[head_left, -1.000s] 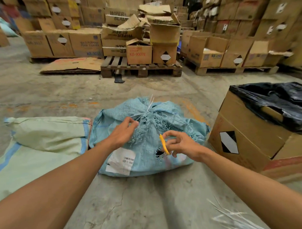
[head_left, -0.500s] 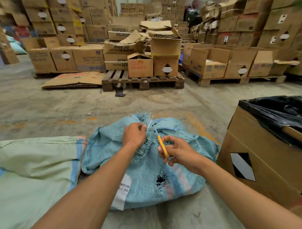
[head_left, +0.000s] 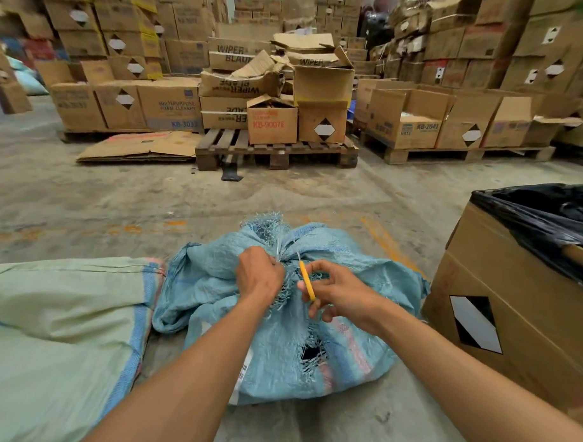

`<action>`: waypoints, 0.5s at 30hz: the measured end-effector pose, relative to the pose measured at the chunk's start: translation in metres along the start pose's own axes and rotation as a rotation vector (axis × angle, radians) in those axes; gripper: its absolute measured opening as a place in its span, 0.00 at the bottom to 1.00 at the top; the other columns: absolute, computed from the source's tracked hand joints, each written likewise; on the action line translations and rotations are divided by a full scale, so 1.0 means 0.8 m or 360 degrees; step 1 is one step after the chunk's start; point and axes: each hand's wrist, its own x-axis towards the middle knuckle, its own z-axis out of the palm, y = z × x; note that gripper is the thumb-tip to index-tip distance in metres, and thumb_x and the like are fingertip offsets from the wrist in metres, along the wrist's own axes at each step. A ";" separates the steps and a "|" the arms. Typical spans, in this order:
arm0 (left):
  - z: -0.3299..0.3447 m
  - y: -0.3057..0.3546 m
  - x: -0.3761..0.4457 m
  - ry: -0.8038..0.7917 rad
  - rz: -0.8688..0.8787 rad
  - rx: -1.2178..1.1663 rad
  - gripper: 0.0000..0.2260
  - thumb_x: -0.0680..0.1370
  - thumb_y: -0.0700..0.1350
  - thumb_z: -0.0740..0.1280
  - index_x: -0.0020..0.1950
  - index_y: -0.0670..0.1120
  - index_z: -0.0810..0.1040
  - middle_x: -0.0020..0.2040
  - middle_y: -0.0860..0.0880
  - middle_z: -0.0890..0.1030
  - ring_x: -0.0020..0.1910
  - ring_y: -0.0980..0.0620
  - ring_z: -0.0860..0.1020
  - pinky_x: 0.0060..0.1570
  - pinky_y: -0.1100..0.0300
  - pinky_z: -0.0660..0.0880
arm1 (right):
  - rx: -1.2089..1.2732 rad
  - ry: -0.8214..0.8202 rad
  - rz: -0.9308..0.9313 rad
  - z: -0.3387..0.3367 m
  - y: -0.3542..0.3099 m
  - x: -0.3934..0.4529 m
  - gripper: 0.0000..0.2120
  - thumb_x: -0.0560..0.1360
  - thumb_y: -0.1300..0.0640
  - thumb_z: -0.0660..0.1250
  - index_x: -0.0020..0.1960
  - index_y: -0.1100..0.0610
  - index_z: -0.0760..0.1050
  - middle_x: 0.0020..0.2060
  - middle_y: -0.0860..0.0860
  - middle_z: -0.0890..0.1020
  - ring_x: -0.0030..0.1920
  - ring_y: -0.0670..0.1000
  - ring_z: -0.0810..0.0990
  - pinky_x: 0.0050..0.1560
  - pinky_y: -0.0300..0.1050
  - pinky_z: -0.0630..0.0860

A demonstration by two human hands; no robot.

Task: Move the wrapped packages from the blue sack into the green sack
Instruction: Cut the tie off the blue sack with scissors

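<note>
Head view, left hand [head_left: 260,275] bunched tight on frayed neck of blue woven sack [head_left: 215,284] on floor, right hand [head_left: 339,293] pinching small yellow cutter [head_left: 307,281], pale green woven sack [head_left: 59,312] beside it, both hands closer together than before.

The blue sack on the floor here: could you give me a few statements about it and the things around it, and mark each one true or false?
1. The left hand grips the bunched, frayed mouth of the blue sack. True.
2. The right hand holds a red hammer. False: it holds a slim yellow cutter, pointed at the sack's tied top.
3. The green sack lies flat on the floor, left of the blue one. True.
4. The blue sack's side is whole. False: a torn hole shows in it.
5. The cardboard box on the right is lined with white plastic. False: its liner is black.
</note>
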 end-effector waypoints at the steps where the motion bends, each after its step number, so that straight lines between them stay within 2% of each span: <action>1: -0.002 0.000 0.000 -0.0045 0.0000 0.0014 0.10 0.76 0.36 0.66 0.35 0.45 0.78 0.30 0.51 0.73 0.29 0.55 0.71 0.26 0.64 0.63 | -0.0011 -0.0017 0.0012 0.002 -0.001 0.001 0.13 0.76 0.57 0.71 0.57 0.55 0.72 0.37 0.52 0.80 0.32 0.51 0.78 0.27 0.40 0.69; 4: -0.005 -0.004 0.006 -0.0149 -0.0027 -0.0142 0.07 0.77 0.39 0.67 0.41 0.48 0.80 0.40 0.49 0.81 0.41 0.49 0.78 0.40 0.60 0.73 | -0.0066 -0.0087 0.0030 0.006 -0.006 0.005 0.12 0.76 0.55 0.71 0.56 0.54 0.71 0.37 0.52 0.80 0.31 0.52 0.78 0.26 0.40 0.68; 6: -0.008 -0.008 0.008 -0.0172 -0.0089 -0.0365 0.05 0.76 0.40 0.69 0.41 0.48 0.82 0.42 0.49 0.82 0.45 0.49 0.79 0.47 0.58 0.75 | -0.0095 -0.0129 0.0082 0.008 -0.009 0.007 0.12 0.76 0.54 0.71 0.56 0.54 0.71 0.37 0.52 0.79 0.30 0.52 0.77 0.25 0.40 0.66; 8: -0.011 -0.013 0.006 -0.0140 -0.0142 -0.0576 0.01 0.75 0.41 0.72 0.45 0.45 0.83 0.42 0.50 0.81 0.45 0.51 0.79 0.46 0.60 0.73 | -0.0109 -0.0172 0.0159 0.008 -0.011 0.007 0.13 0.77 0.53 0.70 0.56 0.55 0.70 0.36 0.52 0.79 0.30 0.53 0.77 0.25 0.39 0.67; 11: -0.014 -0.021 0.003 -0.0097 -0.0100 -0.0669 0.01 0.75 0.42 0.73 0.45 0.45 0.83 0.41 0.51 0.82 0.43 0.54 0.79 0.44 0.64 0.71 | -0.0099 -0.0272 0.0242 0.007 -0.014 0.007 0.13 0.78 0.53 0.70 0.57 0.55 0.69 0.38 0.52 0.79 0.31 0.53 0.79 0.28 0.39 0.71; 15: -0.016 -0.027 0.001 -0.0088 -0.0032 -0.0709 0.03 0.75 0.42 0.73 0.46 0.44 0.84 0.42 0.50 0.83 0.43 0.54 0.80 0.49 0.62 0.75 | -0.0071 -0.0444 0.0338 0.006 -0.026 0.006 0.10 0.78 0.53 0.69 0.54 0.55 0.69 0.40 0.53 0.79 0.32 0.53 0.79 0.29 0.39 0.72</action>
